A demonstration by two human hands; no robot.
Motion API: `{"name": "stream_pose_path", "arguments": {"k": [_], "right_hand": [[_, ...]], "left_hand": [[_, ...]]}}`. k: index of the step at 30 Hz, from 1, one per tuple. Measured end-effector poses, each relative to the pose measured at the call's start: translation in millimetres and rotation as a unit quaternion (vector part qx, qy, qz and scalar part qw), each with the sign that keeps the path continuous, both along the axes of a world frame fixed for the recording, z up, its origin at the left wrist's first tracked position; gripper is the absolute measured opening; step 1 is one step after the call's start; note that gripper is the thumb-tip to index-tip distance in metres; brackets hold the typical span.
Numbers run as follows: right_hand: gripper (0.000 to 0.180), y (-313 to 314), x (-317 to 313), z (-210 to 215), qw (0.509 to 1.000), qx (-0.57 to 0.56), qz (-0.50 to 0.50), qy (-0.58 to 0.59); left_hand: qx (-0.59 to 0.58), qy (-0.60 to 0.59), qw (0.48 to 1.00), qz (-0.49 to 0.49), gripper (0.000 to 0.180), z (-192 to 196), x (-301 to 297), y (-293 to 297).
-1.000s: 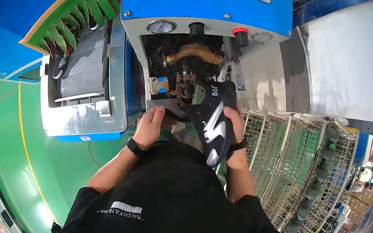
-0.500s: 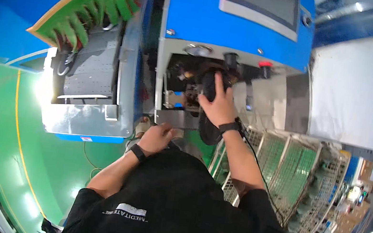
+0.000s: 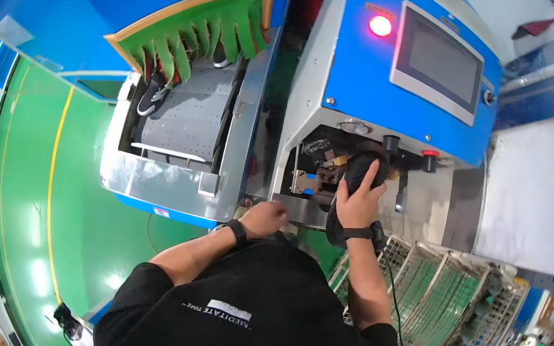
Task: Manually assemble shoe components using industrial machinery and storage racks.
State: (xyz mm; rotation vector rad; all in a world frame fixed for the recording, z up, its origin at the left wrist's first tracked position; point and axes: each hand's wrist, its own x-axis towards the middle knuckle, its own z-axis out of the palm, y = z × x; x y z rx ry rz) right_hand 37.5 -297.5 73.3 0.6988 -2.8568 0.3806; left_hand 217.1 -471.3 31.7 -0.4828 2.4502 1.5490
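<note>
A black shoe [image 3: 361,175] stands lengthwise at the opening of a blue and grey machine [image 3: 357,70], its upper end reaching under the machine's front edge. My right hand [image 3: 360,205] lies over it with the fingers spread along its surface, gripping it. Metal clamp parts [image 3: 305,182] show inside the opening, left of the shoe. Near my body, in front of the machine's lower plate [image 3: 310,212], my left hand [image 3: 263,219] is loosely curled, apart from the shoe. No object shows in it. Both wrists carry dark bands.
On the left, a conveyor [image 3: 188,117] carries a dark shoe [image 3: 152,95] out from under a green strip curtain [image 3: 200,40]. A red lamp [image 3: 380,26] glows beside the screen [image 3: 440,61]. A red button [image 3: 429,158] sits below. Wire racks [image 3: 410,286] stand at lower right.
The view has shifted, so the machine and conveyor appear farther right and lower. My right hand stays on the black shoe; my left hand remains curled near my body.
</note>
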Motion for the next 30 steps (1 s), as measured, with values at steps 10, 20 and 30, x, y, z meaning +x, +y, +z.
{"name": "stream_pose_path", "arguments": {"k": [10,20,30], "right_hand": [[0.078,56.6,111.8,-1.6,0.979,-0.178,0.101,0.004],[0.084,98.8,165.5,75.4,0.911,-0.228,0.111,-0.324],[0.099,35.8,97.2,-25.9,0.661,-0.629,-0.095,-0.397]], "left_hand": [[0.555,-0.189,0.810,-0.019,0.082,-3.0,-19.2,25.6],[0.576,-0.353,0.736,-0.029,0.060,-18.4,0.6,46.0],[0.390,-0.257,0.883,0.052,0.047,-8.8,14.5,23.8]]}}
